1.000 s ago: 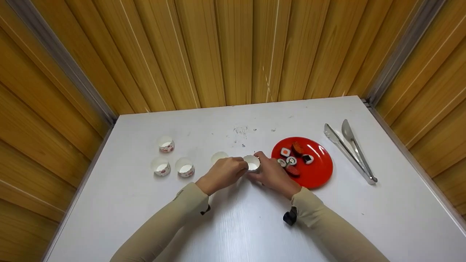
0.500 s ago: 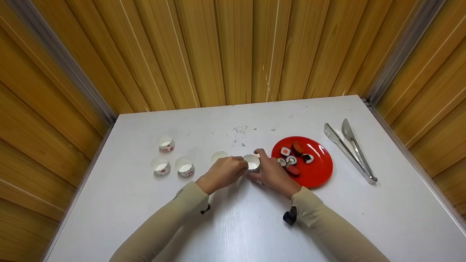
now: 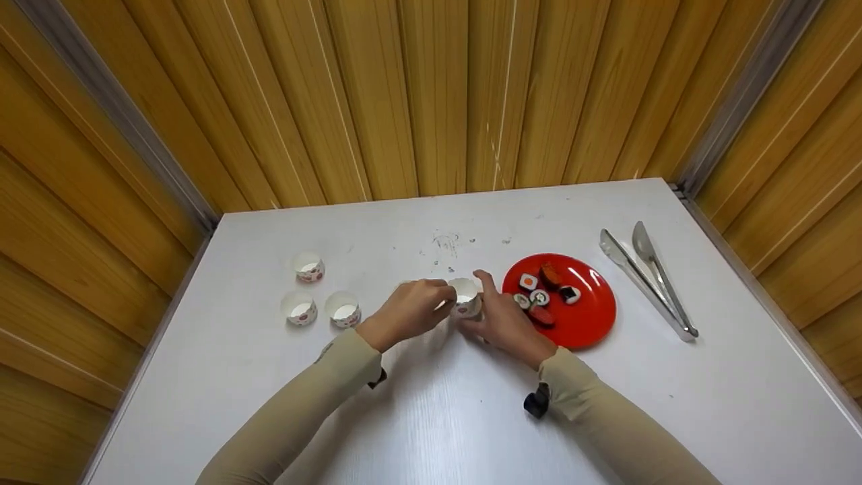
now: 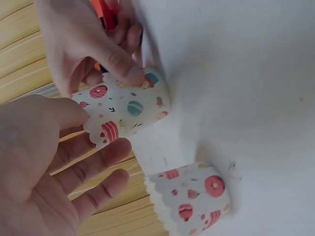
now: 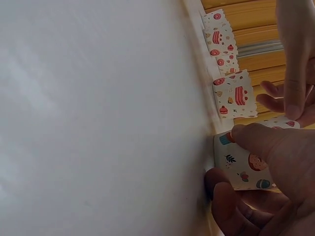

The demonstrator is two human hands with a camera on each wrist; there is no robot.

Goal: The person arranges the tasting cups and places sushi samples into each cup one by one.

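A white paper baking cup (image 3: 466, 308) printed with sweets stands between both hands, mid-table in the head view. My left hand (image 3: 409, 310) pinches its scalloped rim from the left; in the left wrist view the other fingers are spread below the cup's edge. From the opposite side, my right hand (image 3: 508, 322) holds the same cup, thumb (image 5: 256, 140) on the printed wall and fingers curled low around its base in the right wrist view. Another baking cup (image 4: 192, 199) sits close by, mostly hidden behind the left hand in the head view.
Three more baking cups, such as the nearest one (image 3: 345, 315), stand to the left. Just right of my right hand lies a red plate (image 3: 589, 320) with several sushi pieces (image 3: 539, 297). Metal tongs (image 3: 646, 286) lie at the far right. Wood-patterned walls (image 3: 431, 101) enclose the table.
My left hand has shifted slightly away from me, now covering most of the cup behind it. The held cup has tipped so more of its printed side shows; my right hand stays nearly still.
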